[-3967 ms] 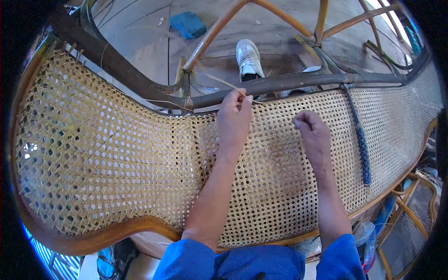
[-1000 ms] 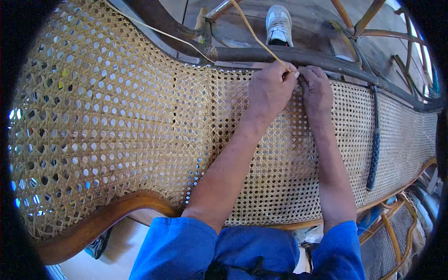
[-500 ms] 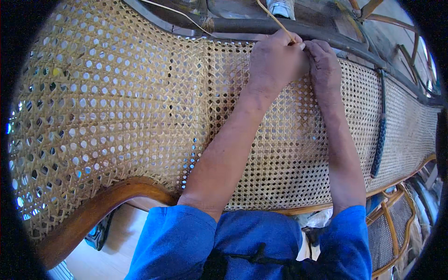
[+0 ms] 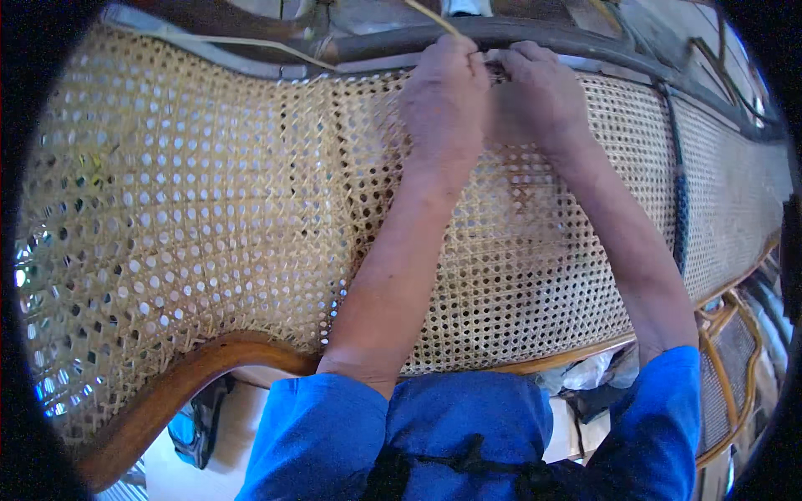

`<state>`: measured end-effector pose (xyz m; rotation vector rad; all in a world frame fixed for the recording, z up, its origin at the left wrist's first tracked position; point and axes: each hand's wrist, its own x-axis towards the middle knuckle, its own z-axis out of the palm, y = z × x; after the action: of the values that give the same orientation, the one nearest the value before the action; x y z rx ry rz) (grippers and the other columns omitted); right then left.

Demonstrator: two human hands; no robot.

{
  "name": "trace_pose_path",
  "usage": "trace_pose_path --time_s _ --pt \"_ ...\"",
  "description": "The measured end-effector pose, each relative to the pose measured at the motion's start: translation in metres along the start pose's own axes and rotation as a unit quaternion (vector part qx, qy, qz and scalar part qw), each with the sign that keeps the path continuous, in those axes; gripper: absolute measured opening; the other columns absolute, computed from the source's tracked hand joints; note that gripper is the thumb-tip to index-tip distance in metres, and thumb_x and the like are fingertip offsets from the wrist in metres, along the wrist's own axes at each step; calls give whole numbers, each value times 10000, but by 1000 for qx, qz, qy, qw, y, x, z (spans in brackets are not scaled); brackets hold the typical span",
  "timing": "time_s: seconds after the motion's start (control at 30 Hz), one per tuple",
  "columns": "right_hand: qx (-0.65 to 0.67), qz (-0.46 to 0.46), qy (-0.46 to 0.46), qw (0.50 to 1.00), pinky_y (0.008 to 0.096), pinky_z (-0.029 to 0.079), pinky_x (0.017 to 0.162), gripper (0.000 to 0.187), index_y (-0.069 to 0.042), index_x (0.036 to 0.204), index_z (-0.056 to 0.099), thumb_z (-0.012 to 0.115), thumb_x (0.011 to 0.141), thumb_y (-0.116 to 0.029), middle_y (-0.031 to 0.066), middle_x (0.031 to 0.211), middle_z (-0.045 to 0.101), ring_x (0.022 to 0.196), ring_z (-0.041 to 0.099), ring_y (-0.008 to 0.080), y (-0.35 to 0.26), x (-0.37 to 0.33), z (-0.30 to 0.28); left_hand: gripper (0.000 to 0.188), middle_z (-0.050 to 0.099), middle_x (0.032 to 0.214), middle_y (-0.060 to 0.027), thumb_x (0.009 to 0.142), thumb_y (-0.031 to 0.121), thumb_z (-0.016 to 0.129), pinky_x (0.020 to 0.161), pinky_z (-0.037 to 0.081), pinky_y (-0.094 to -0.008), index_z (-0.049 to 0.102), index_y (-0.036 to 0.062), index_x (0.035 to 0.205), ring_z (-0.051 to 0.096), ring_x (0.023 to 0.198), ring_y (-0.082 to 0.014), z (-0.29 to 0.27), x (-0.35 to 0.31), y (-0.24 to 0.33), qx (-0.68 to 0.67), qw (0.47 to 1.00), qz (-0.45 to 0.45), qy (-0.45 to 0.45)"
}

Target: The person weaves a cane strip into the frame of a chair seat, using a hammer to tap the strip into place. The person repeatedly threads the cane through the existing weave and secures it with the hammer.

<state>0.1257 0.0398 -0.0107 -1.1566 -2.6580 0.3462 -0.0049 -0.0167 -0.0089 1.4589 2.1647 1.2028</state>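
A wide sheet of woven cane webbing (image 4: 225, 192) stretches in front of me, with a dark wooden rail (image 4: 376, 42) along its far edge. My left hand (image 4: 445, 104) is closed at that edge on a thin pale cane strand (image 4: 433, 17), which runs up and away past the rail. Close beside it, my right hand (image 4: 541, 96) has its fingers curled against the same edge. Whatever sits between its fingertips is hidden. Farther left, a second pale strand (image 4: 259, 43) lies across the rail and reaches the webbing's edge.
A curved brown wooden frame (image 4: 209, 359) borders the near left side. One dark crosspiece (image 4: 678, 192) spans the webbing at the right. Another cane-woven piece (image 4: 725, 392) stands at lower right, near crumpled clear plastic (image 4: 585, 371). A shoe (image 4: 466, 7) shows beyond the rail.
Both hands appear farther left and higher in the view, still at the far edge. My right elbow has swung outward, and the right hand leans more toward the left one. The view has shifted slightly.
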Motion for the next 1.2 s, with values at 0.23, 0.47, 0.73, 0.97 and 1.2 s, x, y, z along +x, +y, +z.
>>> trace_pose_path --time_s 0.23,0.47,0.73,0.97,1.2 --pt "-153 337 110 922 383 367 993 426 48 1199 511 565 873 -222 180 1180 551 1131 493 311 107 -156 -98 127 626 763 -134 804 155 616 649 486 -395 612 55 882 616 702 -310 -3 -2 2 50 998 -23 -25" --pt "-104 376 -52 919 403 437 831 383 21 1089 566 542 895 -309 218 992 597 922 576 346 106 -200 -130 189 633 756 -144 821 218 606 673 482 -394 629 47 900 620 709 -309 -4 1 8 42 997 -43 -45" --pt "420 485 21 766 201 376 466 242 -57 998 549 471 931 -276 -16 641 499 512 453 54 3 -171 -134 192 621 800 -137 821 229 611 702 471 -405 631 40 849 606 768 -317 -5 3 7 67 996 -28 -45" --pt "290 418 -176 842 321 434 543 331 -35 1116 519 493 924 -302 95 648 536 579 545 175 -47 -135 -109 89 596 776 -108 781 146 623 624 501 -407 589 67 801 613 713 -304 -2 3 1 93 995 28 -26" --pt "242 391 -112 881 364 449 587 337 -28 1138 504 499 925 -290 158 688 564 622 587 270 -63 -113 -114 92 610 780 -121 779 155 628 642 495 -420 604 69 801 618 730 -315 -4 3 5 102 994 -13 -46"
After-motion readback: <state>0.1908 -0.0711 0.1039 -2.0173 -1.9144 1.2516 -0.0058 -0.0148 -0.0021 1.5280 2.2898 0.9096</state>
